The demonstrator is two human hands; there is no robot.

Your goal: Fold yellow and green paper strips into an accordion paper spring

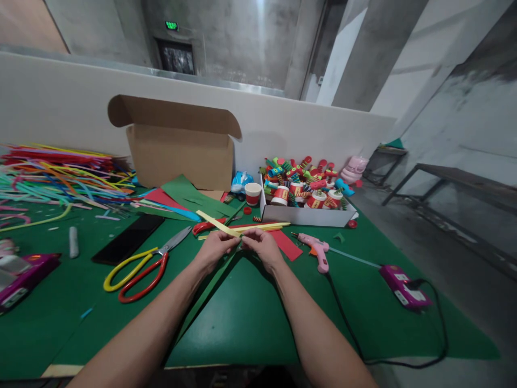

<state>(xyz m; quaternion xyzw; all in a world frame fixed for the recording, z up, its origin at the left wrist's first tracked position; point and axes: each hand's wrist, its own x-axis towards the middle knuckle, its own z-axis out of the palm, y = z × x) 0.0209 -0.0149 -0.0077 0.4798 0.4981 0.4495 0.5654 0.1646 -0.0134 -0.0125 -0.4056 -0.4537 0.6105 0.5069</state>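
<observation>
My left hand (217,251) and my right hand (263,249) meet fingertip to fingertip above the table's middle, both closed in a pinch. Between them they grip a yellow paper strip (214,221) and a long green paper strip (210,291), which cross at the fingers. The yellow end points up to the left; the green one trails down toward the table's front edge. How the strips join is hidden by my fingers. Just beyond lie more yellow strips (278,225), a red paper piece (287,246) and red-handled scissors (208,226).
Large scissors (150,264) and a black phone (128,239) lie to the left. Right are a pink glue gun (317,250) and a purple power strip (404,288) with a black cord. Behind stand a white box (307,216) of paper-cup figures, a paper cup (252,194) and a cardboard box (181,156).
</observation>
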